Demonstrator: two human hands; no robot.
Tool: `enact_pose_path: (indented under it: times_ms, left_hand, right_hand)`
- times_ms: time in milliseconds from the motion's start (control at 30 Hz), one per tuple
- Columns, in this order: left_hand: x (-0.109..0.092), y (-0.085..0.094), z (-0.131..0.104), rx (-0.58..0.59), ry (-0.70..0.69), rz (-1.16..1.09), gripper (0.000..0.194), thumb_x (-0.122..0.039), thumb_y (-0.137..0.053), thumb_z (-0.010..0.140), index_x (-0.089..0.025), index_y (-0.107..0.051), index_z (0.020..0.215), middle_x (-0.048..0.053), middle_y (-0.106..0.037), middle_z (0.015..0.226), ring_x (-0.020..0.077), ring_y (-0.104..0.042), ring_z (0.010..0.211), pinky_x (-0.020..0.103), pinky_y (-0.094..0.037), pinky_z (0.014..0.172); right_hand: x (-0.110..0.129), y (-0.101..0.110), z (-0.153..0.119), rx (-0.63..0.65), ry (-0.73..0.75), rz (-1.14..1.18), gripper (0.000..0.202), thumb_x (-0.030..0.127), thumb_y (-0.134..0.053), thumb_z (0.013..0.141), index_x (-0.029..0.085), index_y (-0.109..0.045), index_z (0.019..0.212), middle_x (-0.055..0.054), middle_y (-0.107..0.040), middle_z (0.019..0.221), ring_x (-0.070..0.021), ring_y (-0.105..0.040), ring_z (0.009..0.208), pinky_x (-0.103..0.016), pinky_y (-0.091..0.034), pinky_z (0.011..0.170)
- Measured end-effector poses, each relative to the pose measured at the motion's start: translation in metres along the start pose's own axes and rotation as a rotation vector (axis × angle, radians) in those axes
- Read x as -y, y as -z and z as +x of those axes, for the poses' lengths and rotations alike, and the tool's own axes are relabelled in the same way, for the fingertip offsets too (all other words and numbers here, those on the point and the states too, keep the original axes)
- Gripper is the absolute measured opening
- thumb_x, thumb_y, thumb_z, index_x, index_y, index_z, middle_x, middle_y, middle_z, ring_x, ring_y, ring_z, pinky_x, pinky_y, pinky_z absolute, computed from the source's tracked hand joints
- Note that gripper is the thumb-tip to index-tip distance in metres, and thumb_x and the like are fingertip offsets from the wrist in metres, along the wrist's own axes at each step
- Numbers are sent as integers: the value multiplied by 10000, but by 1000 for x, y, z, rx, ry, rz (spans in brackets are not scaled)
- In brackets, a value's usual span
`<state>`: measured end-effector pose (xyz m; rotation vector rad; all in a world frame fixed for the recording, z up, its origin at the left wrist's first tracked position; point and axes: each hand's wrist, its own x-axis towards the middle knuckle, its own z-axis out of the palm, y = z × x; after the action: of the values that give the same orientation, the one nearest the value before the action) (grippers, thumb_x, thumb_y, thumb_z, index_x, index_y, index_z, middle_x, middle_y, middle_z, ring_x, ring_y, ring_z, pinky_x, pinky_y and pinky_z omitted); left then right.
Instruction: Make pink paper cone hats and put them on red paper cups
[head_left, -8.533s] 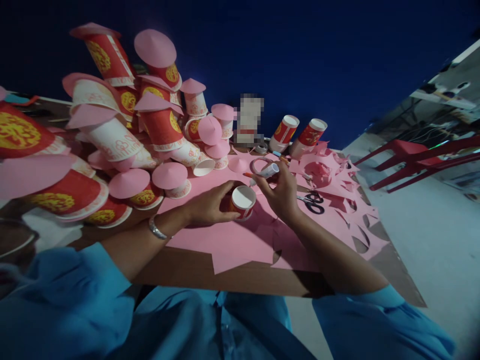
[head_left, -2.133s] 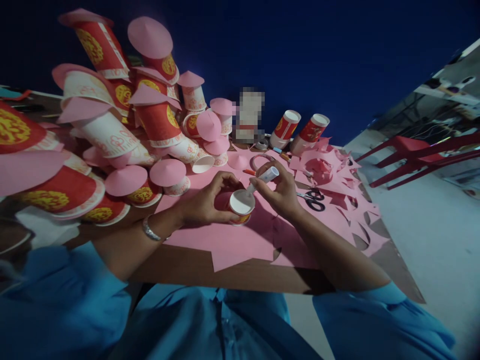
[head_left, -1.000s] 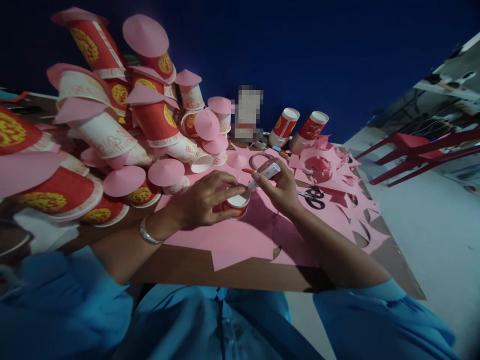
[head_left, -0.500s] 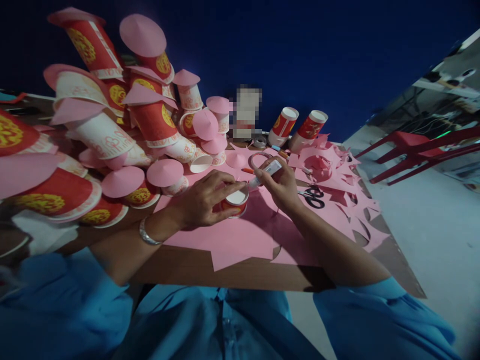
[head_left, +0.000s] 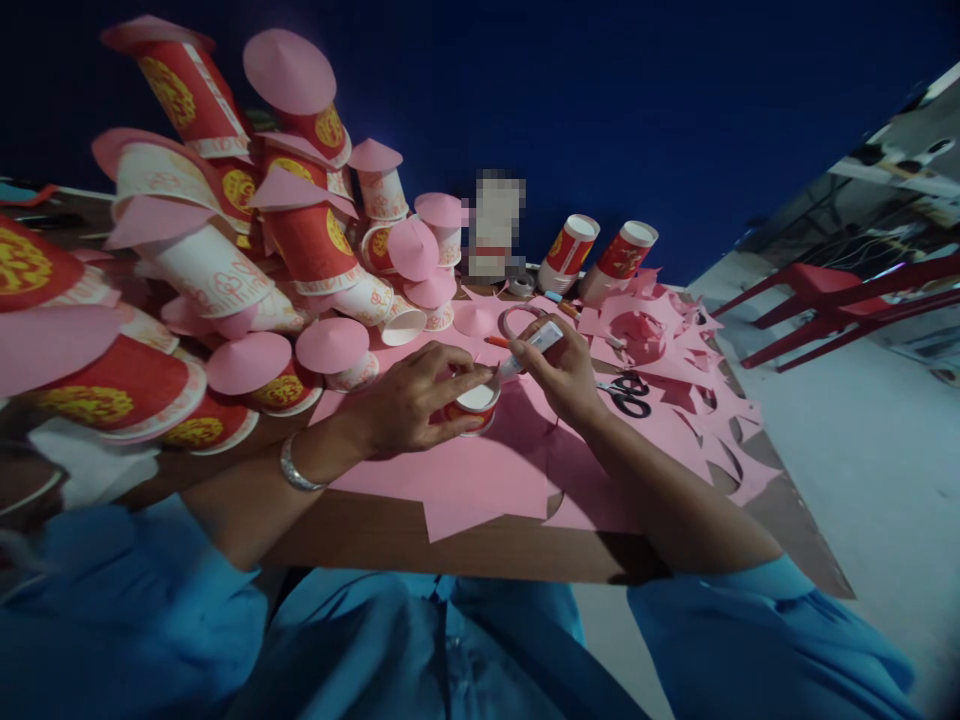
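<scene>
A red paper cup [head_left: 478, 399] with its white base facing up stands on pink paper in front of me. The fingers of my left hand [head_left: 421, 402] are around the cup's left side and near its top rim. In my right hand [head_left: 561, 362] is a small white glue bottle [head_left: 536, 343], tilted with its nozzle down at the cup's right edge. Pink paper sheets [head_left: 480, 478] lie under both hands. Black-handled scissors [head_left: 628, 394] rest just right of my right wrist. Behind the bottle lie an orange pen [head_left: 496, 341] and a pink ring [head_left: 519, 320].
Many stacked paper cups with pink cone tops [head_left: 279, 230] crowd the left side. Two cup stacks [head_left: 568, 255] stand at the back, near a tape roll [head_left: 520, 284]. Cut pink scraps [head_left: 671, 350] cover the table's right side. A red stool [head_left: 817, 295] stands beyond the right edge.
Hardly anything differs. The view has shifted slightly, and the glue bottle's tip stays at the cup's edge while my left hand keeps its hold.
</scene>
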<state>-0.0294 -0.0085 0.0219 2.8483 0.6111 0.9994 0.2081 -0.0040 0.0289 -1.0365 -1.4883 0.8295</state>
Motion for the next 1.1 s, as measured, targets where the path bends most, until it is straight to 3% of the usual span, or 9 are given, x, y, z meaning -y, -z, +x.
enact_pose_path:
  times_ms: [233, 533, 733, 933, 1100]
  left_hand:
    - [-2, 2, 3, 30, -25, 52, 515, -308, -696, 962, -158, -571, 1439, 153, -632, 1241, 274, -660, 1144, 437, -601, 985]
    - [-4, 6, 6, 101, -37, 134, 462, -314, -642, 990, -169, -581, 1425, 147, -635, 1222, 271, -667, 1134, 419, -616, 921]
    - [-2, 6, 3, 117, 7, 56, 676, -335, -671, 973, -197, -396, 1575, 146, -590, 1304, 267, -637, 1210, 400, -603, 966]
    - [-3, 6, 1, 120, 148, -107, 873, -402, -692, 964, -253, -189, 1662, 162, -552, 1417, 294, -600, 1289, 443, -604, 1005]
    - [-3, 4, -1, 43, 115, -125, 757, -396, -692, 970, -254, -312, 1609, 154, -579, 1368, 296, -603, 1284, 452, -613, 1002]
  right_hand:
    - [-7, 2, 1, -18, 5, -5, 430, 586, -790, 850, 227, -560, 793, 36, -548, 705, -126, -518, 614, -292, -460, 560]
    - [-5, 2, 6, -54, -63, 134, 496, 641, -836, 770, 226, -567, 799, 50, -566, 674, -117, -583, 574, -257, -511, 517]
    - [-10, 2, 10, -107, -112, 215, 506, 627, -869, 718, 230, -565, 795, 71, -541, 645, -105, -556, 531, -260, -539, 497]
    - [-12, 3, 10, -102, -132, 246, 469, 584, -872, 722, 221, -581, 779, 62, -560, 635, -110, -568, 537, -259, -530, 495]
    - [-12, 3, 10, -97, -145, 201, 463, 592, -843, 752, 226, -561, 786, 59, -544, 645, -111, -561, 550, -266, -522, 514]
